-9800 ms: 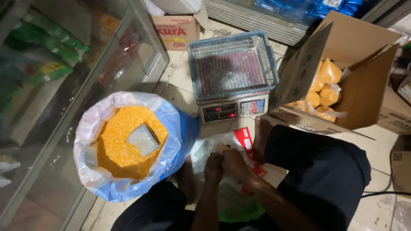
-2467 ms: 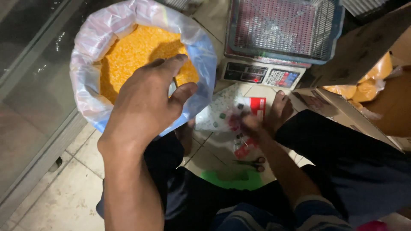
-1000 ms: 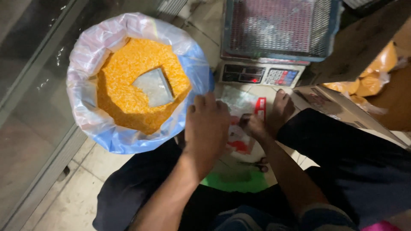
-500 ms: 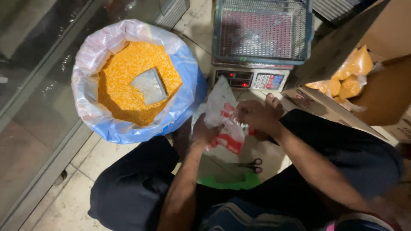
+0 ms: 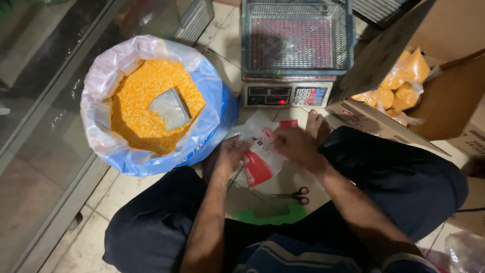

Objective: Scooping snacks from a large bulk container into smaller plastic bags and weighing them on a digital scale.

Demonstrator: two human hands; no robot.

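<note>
Both hands hold a small clear plastic bag with red print (image 5: 260, 156) in front of my lap. My left hand (image 5: 230, 156) grips its left edge, and my right hand (image 5: 295, 144) grips its right side near the top. To the left stands a big blue sack with a clear liner (image 5: 207, 121), filled with orange-yellow grain (image 5: 139, 108). A metal scoop (image 5: 169, 108) lies half sunk in the grain. Straight ahead is an electronic scale (image 5: 288, 93) with a wire basket (image 5: 295, 38) on it.
An open cardboard box (image 5: 444, 101) at the right holds several filled bags of the orange grain (image 5: 399, 83). Scissors (image 5: 295, 194) and a green sheet (image 5: 268, 215) lie on the floor between my legs. A glass-fronted cabinet (image 5: 45, 101) runs along the left.
My left hand reached to the sack, then came back to the pile of bags. Both hands now hold one plastic bag lifted from the pile.
</note>
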